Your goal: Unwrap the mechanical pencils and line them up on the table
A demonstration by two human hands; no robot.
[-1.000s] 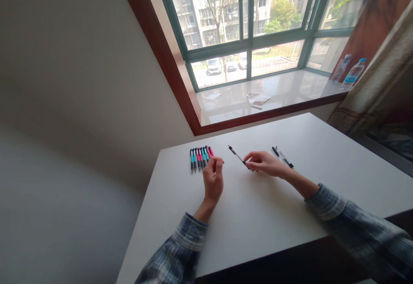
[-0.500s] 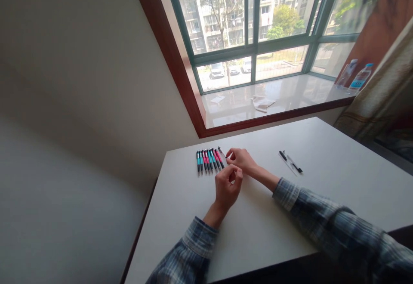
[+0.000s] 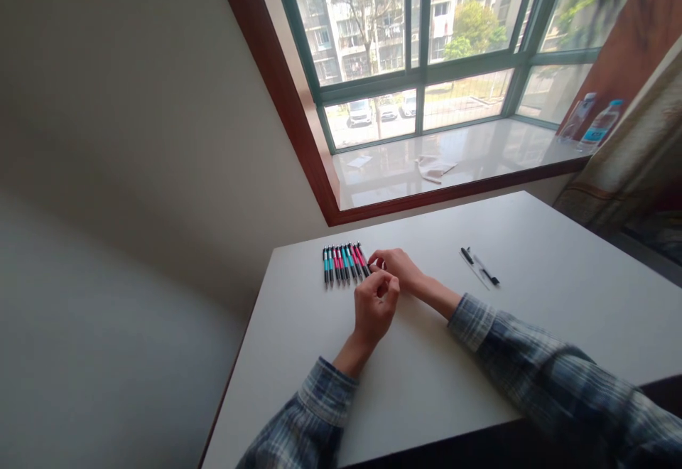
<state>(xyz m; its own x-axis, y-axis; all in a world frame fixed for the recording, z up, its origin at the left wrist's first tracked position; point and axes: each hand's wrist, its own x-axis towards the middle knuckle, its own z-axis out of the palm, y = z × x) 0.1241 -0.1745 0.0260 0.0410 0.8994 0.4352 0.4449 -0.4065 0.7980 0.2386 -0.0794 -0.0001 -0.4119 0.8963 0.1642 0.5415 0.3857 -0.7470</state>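
Note:
Several click pens (image 3: 341,264) with turquoise or red barrels and black grips lie side by side in a row on the white table (image 3: 442,384). At the row's right end a slim pen with a pale barrel (image 3: 363,250) slants toward my right hand (image 3: 399,268), whose fingertips close on its lower part. My left hand (image 3: 376,307) is just in front, thumb and fingers curled together in a pinch. Whatever it may hold is hidden. The fingers of both hands nearly meet, and they cover the pen's lower end.
Right of my hands lie loose pen parts: a black piece (image 3: 467,256), a thin pale refill (image 3: 476,271) and a clear tube with a black end (image 3: 486,271). Behind the table, the window sill (image 3: 383,185) bears a crumpled wrapper (image 3: 434,168) and two plastic bottles (image 3: 599,128).
The pale-barrelled pen and my right hand have shifted slightly left, closer against the row. My left hand stays almost in place, still pinched. The camera view has moved a little.

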